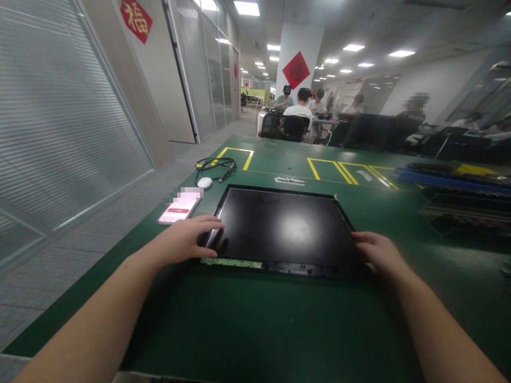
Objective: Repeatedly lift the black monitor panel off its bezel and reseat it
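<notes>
Panel [283,226] lies flat on the green table [255,324], dead ahead of us, its long axis running left to right across our view. We see a strip of green circuit board [231,262] exposed along its near edge, toward the left corner. Our left hand [187,239] rests palm down on the near-left corner, fingers spread loosely and lapping onto the dark glass. Our right hand [377,250] sits at the near-right edge, fingers fairly flat and extended against the frame; we cannot tell whether they curl under it. Both hands are about equally near, one at each end of the long axis. Neither hand closes around anything. Left of the panel: a phone [178,210], a white puck [205,182], a coiled cable [215,166].
</notes>
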Demonstrator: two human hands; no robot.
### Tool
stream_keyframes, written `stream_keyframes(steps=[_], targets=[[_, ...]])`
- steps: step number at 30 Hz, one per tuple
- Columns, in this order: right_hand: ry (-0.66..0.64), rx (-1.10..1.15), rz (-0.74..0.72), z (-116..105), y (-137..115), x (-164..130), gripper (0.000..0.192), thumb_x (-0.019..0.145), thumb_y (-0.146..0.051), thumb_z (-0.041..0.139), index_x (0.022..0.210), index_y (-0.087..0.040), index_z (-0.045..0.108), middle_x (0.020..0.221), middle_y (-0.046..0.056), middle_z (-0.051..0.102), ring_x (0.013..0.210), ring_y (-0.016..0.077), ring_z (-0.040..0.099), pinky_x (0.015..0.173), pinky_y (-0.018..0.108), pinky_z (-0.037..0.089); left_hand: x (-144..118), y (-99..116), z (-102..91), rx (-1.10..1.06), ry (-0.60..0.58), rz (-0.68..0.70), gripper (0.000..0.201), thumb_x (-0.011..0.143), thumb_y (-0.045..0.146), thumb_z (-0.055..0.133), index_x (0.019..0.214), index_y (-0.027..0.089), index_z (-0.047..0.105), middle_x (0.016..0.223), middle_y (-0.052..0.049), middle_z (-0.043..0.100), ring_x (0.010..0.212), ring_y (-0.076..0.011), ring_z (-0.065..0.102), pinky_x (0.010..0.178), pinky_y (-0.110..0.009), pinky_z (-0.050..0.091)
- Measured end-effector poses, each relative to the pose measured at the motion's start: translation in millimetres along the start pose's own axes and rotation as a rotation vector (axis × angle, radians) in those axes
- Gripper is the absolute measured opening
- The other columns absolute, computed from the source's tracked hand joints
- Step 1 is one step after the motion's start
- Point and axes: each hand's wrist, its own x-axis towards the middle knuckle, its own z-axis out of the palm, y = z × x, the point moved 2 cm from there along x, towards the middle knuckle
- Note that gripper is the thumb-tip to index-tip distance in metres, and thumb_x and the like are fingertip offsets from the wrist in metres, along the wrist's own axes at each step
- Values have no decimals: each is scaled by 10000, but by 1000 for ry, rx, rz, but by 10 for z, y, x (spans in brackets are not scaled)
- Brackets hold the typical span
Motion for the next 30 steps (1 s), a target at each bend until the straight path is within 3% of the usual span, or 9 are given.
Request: stream_keyframes(steps=[5,20,30], targets=[[6,4,9,2,-9,-3,449,683,-137,633,1117,-157,744,765,69,730,668,187,663,624,288,511,-11,102,-45,32,-25,29,573,807,460,686,1349,299,590,1388,-56,621,1159,-298,640,962,-386,476],[7,-54,19,-19,-61,-17,438,706,-145,623,1128,-144,740,876,104,750,712,206,678,669,315,521,-18,207,-24,49,-35,106,413,850,296,641,1263,289,646,1358,-52,644,1105,-262,669,943,-365,493],[6,-76,-4,-20,6,38,463,701,-169,612,1148,-146,730,901,107,748,709,204,678,649,312,525,-35,305,-52,56,-68,59,401,865,287,588,1261,282,648,1353,-67,650,1064,-291,689,936,-409,503]])
